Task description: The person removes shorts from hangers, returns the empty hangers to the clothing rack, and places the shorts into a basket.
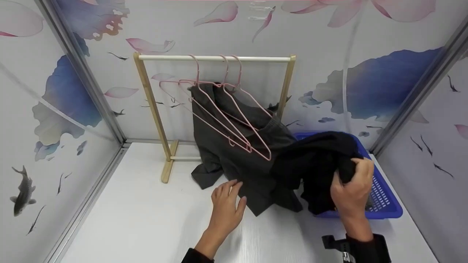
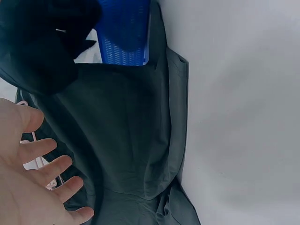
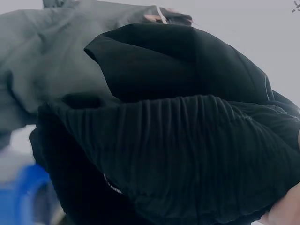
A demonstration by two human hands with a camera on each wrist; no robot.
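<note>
My right hand (image 1: 353,190) grips a bunched black garment with a gathered elastic waistband (image 3: 164,145), lifted over the front left of the blue basket (image 1: 393,212). Folds of this black cloth overlap a dark grey garment (image 1: 248,182) to its left. The grey garment hangs at the rack among pink hangers (image 1: 197,69), its lower part spreading down to the white table. My left hand (image 1: 226,208) is near its lower edge, fingers spread and relaxed, holding nothing. In the left wrist view, those fingers (image 2: 56,165) are in front of the dark cloth.
The rack has a white rod (image 1: 164,57) and wooden posts (image 1: 150,95), and three pink hangers hook over the rod. Patterned wall panels enclose the white table (image 1: 146,219) at the back and both sides. The basket stands near the table's right edge.
</note>
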